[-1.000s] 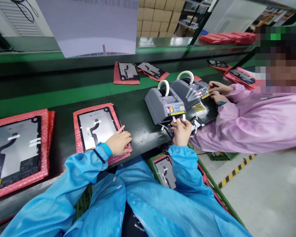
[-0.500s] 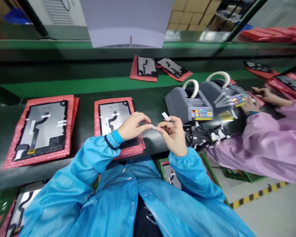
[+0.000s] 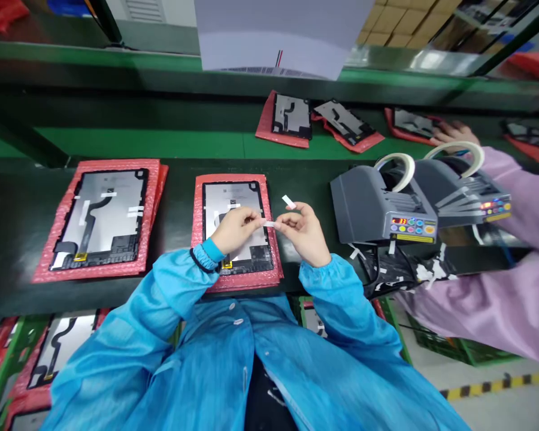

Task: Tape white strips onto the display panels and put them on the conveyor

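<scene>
A short strip of white tape [image 3: 269, 224] is stretched between my two hands. My left hand [image 3: 236, 230] pinches its left end, above the tablet screen panel [image 3: 257, 254] that lies on red bubble wrap [image 3: 198, 209]. Thumb and finger of my right hand [image 3: 308, 236] grip the other end, just past the panel's right edge. A second white tape piece [image 3: 289, 202] sticks up from the fingers of my right hand. The panel's silver back carries a dark flex cable, partly hidden by my left hand.
On the left, another screen panel [image 3: 105, 218] rests on stacked red bubble wrap. Two grey tape dispensers [image 3: 384, 203] stand at right, near a black bag [image 3: 388, 269] dotted with tape scraps. A co-worker's hand [image 3: 456, 134] touches a panel behind them. Crates sit below the bench.
My view has turned, so the bench appears shifted. Both hands, still pinching the strip, are now over the panel's right side. The co-worker's hand has reached to a panel at the back.
</scene>
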`<state>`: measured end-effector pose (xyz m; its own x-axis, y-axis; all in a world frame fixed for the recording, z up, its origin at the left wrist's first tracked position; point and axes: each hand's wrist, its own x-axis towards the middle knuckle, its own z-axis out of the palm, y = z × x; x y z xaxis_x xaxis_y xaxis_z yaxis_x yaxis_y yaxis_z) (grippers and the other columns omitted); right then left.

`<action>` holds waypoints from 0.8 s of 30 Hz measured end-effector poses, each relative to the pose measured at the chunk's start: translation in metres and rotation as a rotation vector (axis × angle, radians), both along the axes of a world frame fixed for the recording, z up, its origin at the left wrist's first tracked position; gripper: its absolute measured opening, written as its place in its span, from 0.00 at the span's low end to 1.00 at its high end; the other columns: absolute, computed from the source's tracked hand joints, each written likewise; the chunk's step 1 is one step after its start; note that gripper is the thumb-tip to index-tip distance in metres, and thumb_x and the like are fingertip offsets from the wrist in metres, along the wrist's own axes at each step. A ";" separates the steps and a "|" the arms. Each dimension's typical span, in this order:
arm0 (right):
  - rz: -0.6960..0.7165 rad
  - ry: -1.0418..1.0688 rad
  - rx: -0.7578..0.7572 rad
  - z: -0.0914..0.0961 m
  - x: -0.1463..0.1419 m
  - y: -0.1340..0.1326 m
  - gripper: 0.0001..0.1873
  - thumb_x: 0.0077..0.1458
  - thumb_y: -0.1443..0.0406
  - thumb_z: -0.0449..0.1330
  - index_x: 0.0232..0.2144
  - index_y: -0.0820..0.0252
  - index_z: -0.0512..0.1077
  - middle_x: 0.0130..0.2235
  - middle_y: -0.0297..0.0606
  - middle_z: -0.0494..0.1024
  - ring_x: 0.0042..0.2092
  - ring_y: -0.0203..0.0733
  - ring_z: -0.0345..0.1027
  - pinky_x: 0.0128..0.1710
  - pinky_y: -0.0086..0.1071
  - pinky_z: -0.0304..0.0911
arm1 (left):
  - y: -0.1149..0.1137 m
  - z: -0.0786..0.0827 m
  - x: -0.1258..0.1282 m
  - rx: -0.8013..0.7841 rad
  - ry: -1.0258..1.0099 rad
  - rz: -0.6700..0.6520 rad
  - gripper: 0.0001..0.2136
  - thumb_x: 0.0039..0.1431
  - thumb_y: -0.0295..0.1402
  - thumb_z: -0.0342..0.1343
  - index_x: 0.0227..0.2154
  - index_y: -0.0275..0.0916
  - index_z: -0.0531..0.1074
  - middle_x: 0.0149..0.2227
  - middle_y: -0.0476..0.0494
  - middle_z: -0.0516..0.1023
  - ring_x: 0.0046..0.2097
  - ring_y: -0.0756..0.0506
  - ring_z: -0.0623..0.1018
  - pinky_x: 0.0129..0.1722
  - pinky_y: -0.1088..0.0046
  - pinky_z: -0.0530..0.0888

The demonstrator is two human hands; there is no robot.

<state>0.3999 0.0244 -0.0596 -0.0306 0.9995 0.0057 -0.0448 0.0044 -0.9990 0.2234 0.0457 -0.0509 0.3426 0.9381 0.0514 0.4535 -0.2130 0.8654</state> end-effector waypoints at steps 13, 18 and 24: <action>0.002 -0.178 -0.099 -0.030 -0.004 0.030 0.26 0.35 0.65 0.67 0.34 0.55 0.56 0.21 0.22 0.74 0.22 0.33 0.67 0.26 0.28 0.61 | 0.003 -0.007 0.010 0.082 0.587 0.070 0.10 0.60 0.35 0.52 0.28 0.36 0.73 0.38 0.37 0.75 0.47 0.36 0.70 0.43 0.56 0.69; -0.008 -0.234 -0.080 -0.034 -0.003 0.031 0.25 0.35 0.64 0.66 0.33 0.54 0.56 0.20 0.22 0.74 0.21 0.33 0.66 0.25 0.28 0.60 | 0.003 -0.011 0.011 0.096 0.623 0.039 0.12 0.62 0.36 0.50 0.29 0.36 0.74 0.39 0.36 0.74 0.47 0.35 0.69 0.43 0.55 0.68; -0.003 -0.295 -0.084 -0.034 -0.003 0.032 0.22 0.36 0.68 0.63 0.33 0.54 0.56 0.20 0.22 0.73 0.22 0.33 0.65 0.26 0.28 0.59 | 0.005 -0.012 0.012 0.082 0.658 0.023 0.13 0.62 0.36 0.49 0.30 0.35 0.75 0.39 0.35 0.74 0.49 0.33 0.68 0.44 0.53 0.68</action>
<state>0.3969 0.0562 -0.0939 -0.0155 0.9962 -0.0858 0.2470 -0.0794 -0.9658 0.2355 0.0504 -0.0633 0.3066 0.9475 -0.0902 0.8871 -0.2501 0.3880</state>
